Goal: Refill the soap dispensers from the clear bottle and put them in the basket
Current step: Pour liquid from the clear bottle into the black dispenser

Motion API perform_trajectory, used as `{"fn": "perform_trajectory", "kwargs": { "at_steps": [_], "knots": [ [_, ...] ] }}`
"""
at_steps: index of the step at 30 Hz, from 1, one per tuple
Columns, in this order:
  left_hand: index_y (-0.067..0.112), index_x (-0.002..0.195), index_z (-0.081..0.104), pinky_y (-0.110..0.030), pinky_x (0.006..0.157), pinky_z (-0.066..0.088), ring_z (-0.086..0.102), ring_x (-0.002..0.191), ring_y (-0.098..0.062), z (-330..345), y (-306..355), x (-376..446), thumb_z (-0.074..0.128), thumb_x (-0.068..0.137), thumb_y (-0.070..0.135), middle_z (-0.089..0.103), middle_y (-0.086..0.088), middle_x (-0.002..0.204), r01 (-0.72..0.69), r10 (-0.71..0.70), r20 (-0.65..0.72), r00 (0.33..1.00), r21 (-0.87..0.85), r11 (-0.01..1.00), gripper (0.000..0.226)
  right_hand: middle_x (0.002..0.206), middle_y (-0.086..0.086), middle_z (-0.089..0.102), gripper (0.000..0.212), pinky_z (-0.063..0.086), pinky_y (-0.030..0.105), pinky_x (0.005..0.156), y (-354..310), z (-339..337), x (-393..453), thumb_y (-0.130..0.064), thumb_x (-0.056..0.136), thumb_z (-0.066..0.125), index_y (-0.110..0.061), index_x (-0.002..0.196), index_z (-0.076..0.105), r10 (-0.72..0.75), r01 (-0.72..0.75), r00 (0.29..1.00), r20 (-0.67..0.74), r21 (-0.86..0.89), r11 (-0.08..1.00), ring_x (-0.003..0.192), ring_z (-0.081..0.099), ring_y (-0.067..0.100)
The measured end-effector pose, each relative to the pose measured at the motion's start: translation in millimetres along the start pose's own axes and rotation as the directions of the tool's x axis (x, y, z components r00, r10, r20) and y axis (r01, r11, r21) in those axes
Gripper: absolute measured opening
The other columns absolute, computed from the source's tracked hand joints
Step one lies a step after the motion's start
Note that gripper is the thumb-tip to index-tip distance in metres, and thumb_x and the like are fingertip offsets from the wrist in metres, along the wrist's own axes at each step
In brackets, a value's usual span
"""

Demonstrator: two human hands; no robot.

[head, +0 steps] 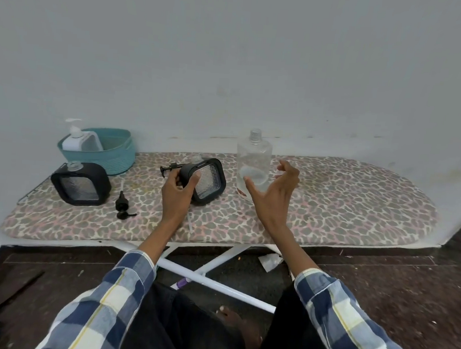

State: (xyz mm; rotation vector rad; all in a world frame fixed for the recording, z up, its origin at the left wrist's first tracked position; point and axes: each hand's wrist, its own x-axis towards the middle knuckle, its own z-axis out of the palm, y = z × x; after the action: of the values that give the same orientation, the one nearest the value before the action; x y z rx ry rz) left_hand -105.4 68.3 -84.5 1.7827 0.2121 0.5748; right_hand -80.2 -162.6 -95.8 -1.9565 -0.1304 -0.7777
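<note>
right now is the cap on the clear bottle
No, the clear bottle stands with its threaded neck bare and open, beside the right hand.

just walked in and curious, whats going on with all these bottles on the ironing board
A person is refilling soap dispensers. Their left hand grips a black dispenser, tilted on the ironing board, while the right hand is open beside the uncapped clear bottle, which holds only a little liquid. A second black dispenser stands open with a loose pump beside it. A white dispenser already sits in the teal basket.
</note>
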Motion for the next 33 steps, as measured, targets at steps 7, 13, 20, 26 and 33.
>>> {"fn": "perform_trajectory", "kwargs": {
  "at_steps": [7, 13, 20, 26, 33],
  "knots": [
    [0.036, 0.139, 0.052, -0.048, 0.105, 0.054, 0.065, 0.116, -0.006, 4.9, -14.0, -1.0, 0.076, 0.086, 0.062, 0.065, 0.012, 0.128, -0.069, 0.045, 0.140, 0.989, 0.171, 0.983, 0.063, 0.135, 0.005, 0.064, 0.089, 0.056, 0.039, 0.097, 16.5, 16.3, 20.8, -0.049, 0.076, 0.092, -0.022, 0.142, 0.039, 0.207, -0.251, 0.911, 0.356, 0.081, 0.965, 0.120, 0.065, 0.024],
    [0.034, 0.136, 0.044, -0.061, 0.103, 0.051, 0.065, 0.113, -0.024, 9.1, -24.5, 4.3, 0.080, 0.077, 0.061, 0.063, 0.005, 0.125, -0.112, 0.057, 0.179, 0.982, 0.314, 0.943, 0.074, 0.138, 0.005, 0.066, 0.091, 0.054, 0.034, 0.095, 19.8, 16.1, 15.4, -0.049, 0.078, 0.092, -0.023, 0.147, 0.040, 0.138, -0.183, 0.948, 0.286, 0.134, 0.974, 0.116, 0.064, 0.019],
    [0.030, 0.147, 0.042, -0.027, 0.100, 0.052, 0.062, 0.108, -0.004, 7.5, -16.4, -0.5, 0.075, 0.093, 0.052, 0.058, 0.026, 0.117, -0.147, 0.136, 0.074, 0.988, 0.167, 0.975, 0.066, 0.137, 0.002, 0.058, 0.081, 0.048, 0.036, 0.099, 25.5, 13.3, 15.1, -0.040, 0.081, 0.091, -0.022, 0.147, 0.050, 0.082, -0.092, 0.988, 0.128, 0.074, 0.993, 0.117, 0.053, 0.012],
    [0.025, 0.148, 0.045, -0.002, 0.080, 0.046, 0.065, 0.106, -0.002, 5.5, -13.0, -1.1, 0.076, 0.097, 0.039, 0.064, 0.008, 0.129, -0.213, 0.200, 0.094, 0.975, 0.151, 0.965, 0.061, 0.134, 0.000, 0.062, 0.071, 0.039, 0.032, 0.091, 31.6, 18.5, 18.0, -0.022, 0.081, 0.086, -0.024, 0.143, 0.053, 0.042, -0.039, 0.996, 0.079, -0.042, 0.998, 0.118, 0.051, 0.019],
    [0.022, 0.150, 0.041, -0.013, 0.079, 0.050, 0.066, 0.100, -0.011, 5.6, -11.1, -3.9, 0.075, 0.097, 0.041, 0.063, 0.009, 0.120, -0.213, 0.188, 0.129, 0.974, 0.220, 0.952, 0.066, 0.129, 0.001, 0.064, 0.070, 0.051, 0.041, 0.083, 33.0, 19.7, 39.8, -0.015, 0.075, 0.086, -0.024, 0.137, 0.054, -0.061, 0.093, 0.983, 0.173, -0.189, 0.978, 0.116, 0.052, 0.027]
  ]
}}
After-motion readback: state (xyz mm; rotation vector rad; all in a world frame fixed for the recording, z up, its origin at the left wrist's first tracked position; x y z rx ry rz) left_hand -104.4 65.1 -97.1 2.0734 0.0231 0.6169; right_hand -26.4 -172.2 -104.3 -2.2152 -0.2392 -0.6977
